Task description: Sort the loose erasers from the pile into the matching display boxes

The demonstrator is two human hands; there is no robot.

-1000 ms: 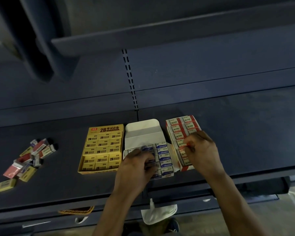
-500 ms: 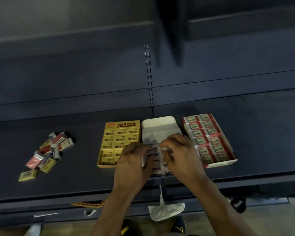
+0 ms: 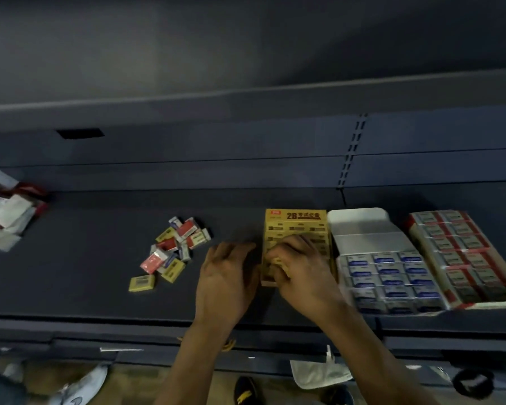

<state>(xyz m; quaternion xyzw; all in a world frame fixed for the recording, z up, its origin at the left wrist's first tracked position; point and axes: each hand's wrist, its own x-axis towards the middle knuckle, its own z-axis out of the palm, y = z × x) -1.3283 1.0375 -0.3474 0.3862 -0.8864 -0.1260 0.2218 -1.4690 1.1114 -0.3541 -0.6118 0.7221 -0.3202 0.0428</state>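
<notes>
Now the curled fingers [image 3: 289, 248] of the right hand [image 3: 304, 273] pinch what looks like a yellow eraser [image 3: 278, 263] over the near end of the yellow box [image 3: 295, 222], while the left hand [image 3: 228, 276] rests fairly straight fingers against that box's left wall and holds nothing. Half a second ago both hands were busy in the blue box [image 3: 392, 276] just to the right, so that box seems settled and the yellow one is now being filled. Further left, well apart from the boxes, the pile [image 3: 173, 252] has yellow, red and blue erasers yet to be sorted, and the red box [image 3: 462, 252] lies at the far right.
</notes>
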